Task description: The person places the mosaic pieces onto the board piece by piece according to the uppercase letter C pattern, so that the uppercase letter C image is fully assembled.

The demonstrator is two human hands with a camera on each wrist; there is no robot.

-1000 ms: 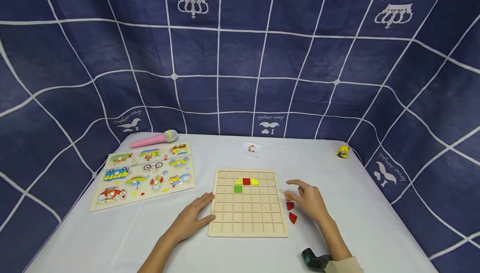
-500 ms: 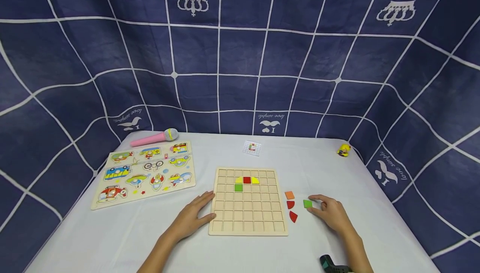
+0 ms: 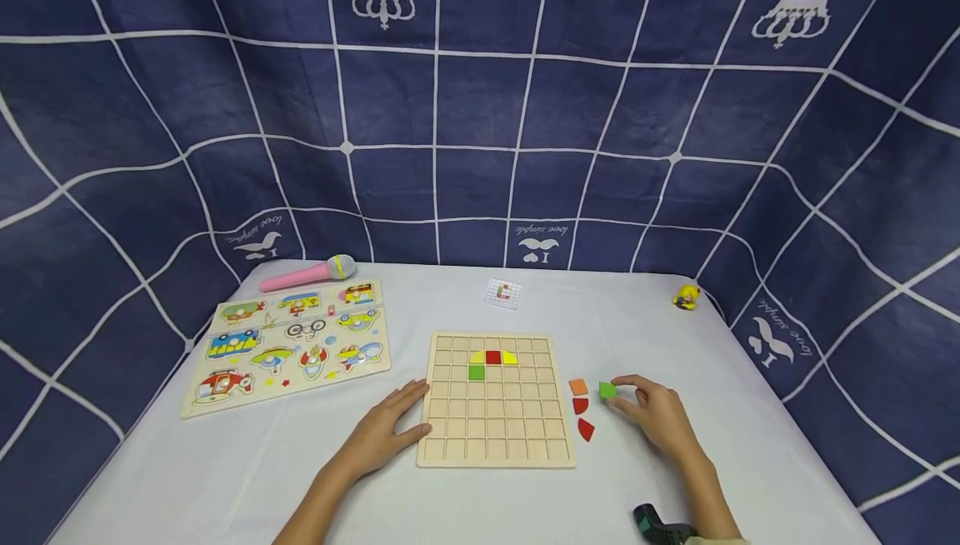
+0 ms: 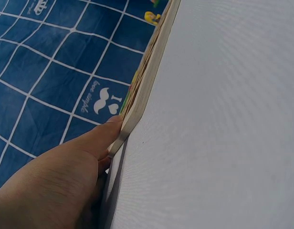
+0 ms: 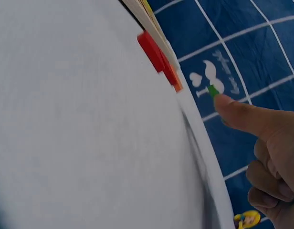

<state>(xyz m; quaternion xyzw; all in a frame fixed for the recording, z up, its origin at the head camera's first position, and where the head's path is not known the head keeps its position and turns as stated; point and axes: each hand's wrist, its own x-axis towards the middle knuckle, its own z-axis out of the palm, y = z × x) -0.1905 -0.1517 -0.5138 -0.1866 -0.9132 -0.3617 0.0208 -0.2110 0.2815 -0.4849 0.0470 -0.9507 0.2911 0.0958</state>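
A wooden grid board (image 3: 495, 428) lies on the table. In its upper cells sit a red square (image 3: 492, 357), two yellow rounded-corner tiles (image 3: 510, 357) and a green square (image 3: 476, 372). My left hand (image 3: 380, 438) rests at the board's left edge, fingers extended; the left wrist view shows the thumb against the board edge (image 4: 146, 86). Right of the board, my right hand (image 3: 662, 418) pinches a green square tile (image 3: 607, 391) between thumb and finger. Between board and hand lie an orange square tile (image 3: 578, 387) and two red quarter-round tiles (image 3: 586, 430).
A picture card (image 3: 503, 294) lies behind the board. At the left is a peg puzzle board (image 3: 292, 345), with a pink toy microphone (image 3: 303, 277) beyond it. A small yellow figure (image 3: 686, 297) stands back right. Blue grid cloth (image 3: 480, 187) hangs behind the table.
My right hand first moved right from beside the board, revealing the orange tile and a green tile in its fingers. It then brought the green tile slightly left and tilted it. My left hand stayed put.
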